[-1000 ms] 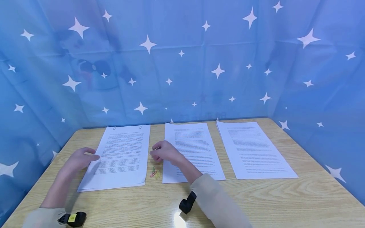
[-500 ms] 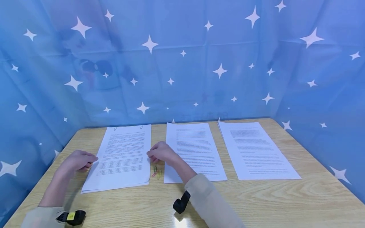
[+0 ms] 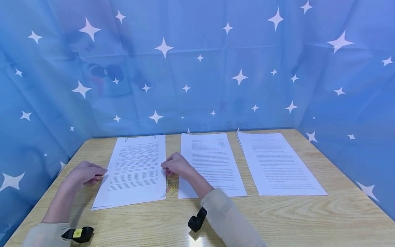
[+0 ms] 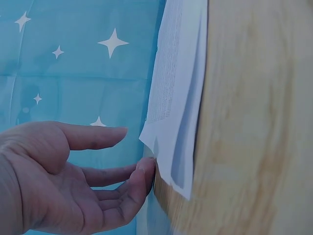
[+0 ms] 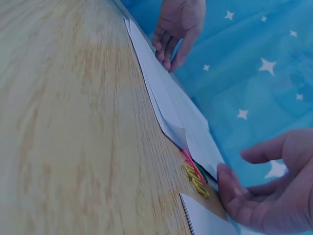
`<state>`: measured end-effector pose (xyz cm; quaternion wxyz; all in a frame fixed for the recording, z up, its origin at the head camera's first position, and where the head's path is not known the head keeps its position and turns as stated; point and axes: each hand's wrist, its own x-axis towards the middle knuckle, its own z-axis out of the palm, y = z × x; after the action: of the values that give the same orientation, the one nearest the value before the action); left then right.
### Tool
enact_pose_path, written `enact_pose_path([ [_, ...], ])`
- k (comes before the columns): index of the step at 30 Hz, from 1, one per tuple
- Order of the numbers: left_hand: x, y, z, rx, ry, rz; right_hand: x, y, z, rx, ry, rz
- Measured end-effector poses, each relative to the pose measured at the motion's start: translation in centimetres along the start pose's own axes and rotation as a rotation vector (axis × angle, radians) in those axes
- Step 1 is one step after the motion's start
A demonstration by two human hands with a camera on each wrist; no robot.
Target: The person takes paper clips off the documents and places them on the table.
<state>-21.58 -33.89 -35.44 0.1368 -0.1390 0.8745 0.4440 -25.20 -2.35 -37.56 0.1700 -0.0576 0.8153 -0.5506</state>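
At the left of the table lies a stack of printed paper [image 3: 132,171] with two paper clips [image 3: 126,139] on its top edge. My left hand [image 3: 83,175] touches the stack's left edge with its fingertips; in the left wrist view its thumb [image 4: 98,137] is apart from the paper. Against the right edge rest the fingertips of my right hand [image 3: 179,164], its thumb free too in the right wrist view. The front corners of the stack look slightly uneven, with sheets apart. Loose pink, green and yellow paper clips [image 5: 195,180] lie just right of the stack, below my right hand.
A second paper stack [image 3: 210,164] lies in the middle, partly under my right forearm. A third [image 3: 280,164] lies at the right. Blue star-patterned cloth [image 3: 197,68] surrounds the back and sides of the wooden table [image 3: 293,219].
My left hand has gone from over the left stack to its left edge, and my right fingers have reached its right edge. The stack's front has shifted slightly right.
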Motion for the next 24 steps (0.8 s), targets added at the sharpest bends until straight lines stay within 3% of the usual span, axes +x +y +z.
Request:
enact_pose_path([
  [17,0.01,0.22,0.21,-0.038,-0.044,0.015,0.4,0.31,0.12,0.089,0.022,-0.004],
  [24,0.23,0.16,0.25,0.004,-0.034,0.014,0.55,0.56,0.26,0.102,0.012,0.005],
])
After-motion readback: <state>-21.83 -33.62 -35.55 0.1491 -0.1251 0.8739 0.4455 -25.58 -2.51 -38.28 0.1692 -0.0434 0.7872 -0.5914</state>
